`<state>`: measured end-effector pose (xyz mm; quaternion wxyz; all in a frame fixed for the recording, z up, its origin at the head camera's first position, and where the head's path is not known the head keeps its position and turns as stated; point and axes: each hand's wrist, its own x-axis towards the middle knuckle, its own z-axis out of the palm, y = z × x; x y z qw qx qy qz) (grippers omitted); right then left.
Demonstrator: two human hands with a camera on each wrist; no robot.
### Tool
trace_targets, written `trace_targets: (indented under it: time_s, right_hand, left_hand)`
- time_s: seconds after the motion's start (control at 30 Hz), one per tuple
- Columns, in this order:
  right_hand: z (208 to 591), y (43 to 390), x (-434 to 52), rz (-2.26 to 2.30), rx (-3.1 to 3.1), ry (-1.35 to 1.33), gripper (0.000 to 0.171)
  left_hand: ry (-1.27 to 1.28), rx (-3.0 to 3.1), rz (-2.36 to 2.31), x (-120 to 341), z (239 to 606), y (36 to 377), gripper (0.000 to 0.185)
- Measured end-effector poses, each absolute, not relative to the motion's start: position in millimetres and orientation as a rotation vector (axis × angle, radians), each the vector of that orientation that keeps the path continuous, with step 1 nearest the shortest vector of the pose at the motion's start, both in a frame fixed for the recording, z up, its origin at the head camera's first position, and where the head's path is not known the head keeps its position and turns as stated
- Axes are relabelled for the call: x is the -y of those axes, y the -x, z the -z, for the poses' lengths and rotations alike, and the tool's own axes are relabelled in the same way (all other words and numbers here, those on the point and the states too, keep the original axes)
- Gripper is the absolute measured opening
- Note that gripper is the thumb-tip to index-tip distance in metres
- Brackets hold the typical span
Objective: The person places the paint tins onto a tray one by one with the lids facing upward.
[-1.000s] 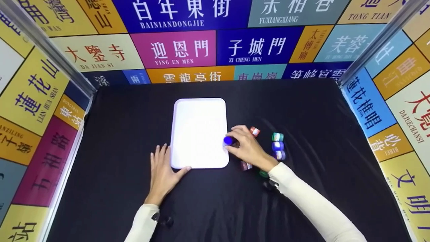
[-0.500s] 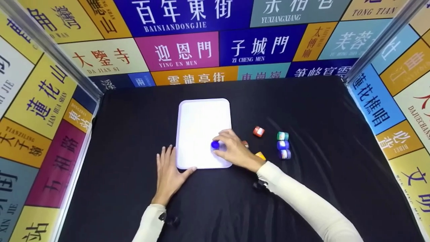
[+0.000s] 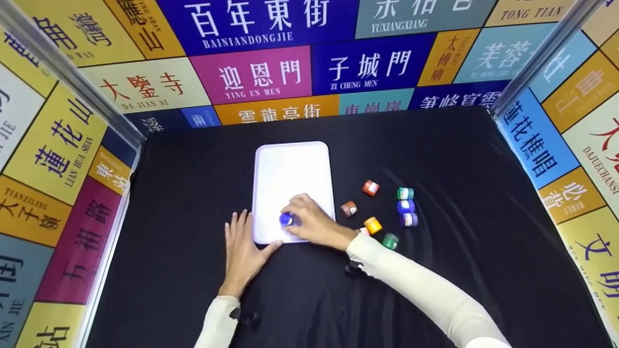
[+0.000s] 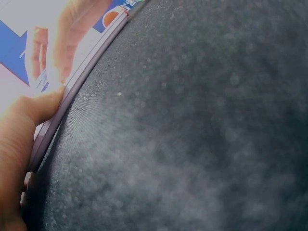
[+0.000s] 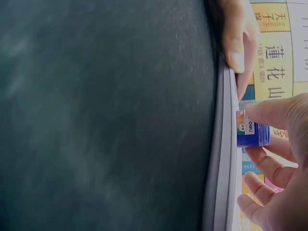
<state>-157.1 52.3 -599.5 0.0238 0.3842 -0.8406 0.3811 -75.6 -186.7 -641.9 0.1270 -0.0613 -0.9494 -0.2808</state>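
A: Where do we see the small blue-capped paint jar (image 3: 286, 219)?

B: We see it on the white rectangular plastic tray (image 3: 290, 164), near the tray's front edge, pinched at the fingertips of the right hand (image 3: 314, 224). The hand lies just to the jar's right, thumb and fingers curled round it.

A: And the left hand (image 3: 243, 251)?

B: We find it flat on the black cloth (image 3: 435, 145), fingers straight, thumb touching the tray's front left corner. Seven more small paint jars (image 3: 382, 208) stand right of the tray.
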Motion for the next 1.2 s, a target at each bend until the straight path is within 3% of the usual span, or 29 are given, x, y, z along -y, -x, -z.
trace_targets:
  time_s: [0.57,1.2]
  right_hand:
    - [598,150,-39,-1.056,2.681,-1.231,0.041]
    - [576,151,-87,-0.959,2.668,-1.155,0.043]
  left_hand:
    - [0.219,2.711,0.799,184,642,77,0.111]
    - [0.188,2.744,0.811,187,644,74,0.114]
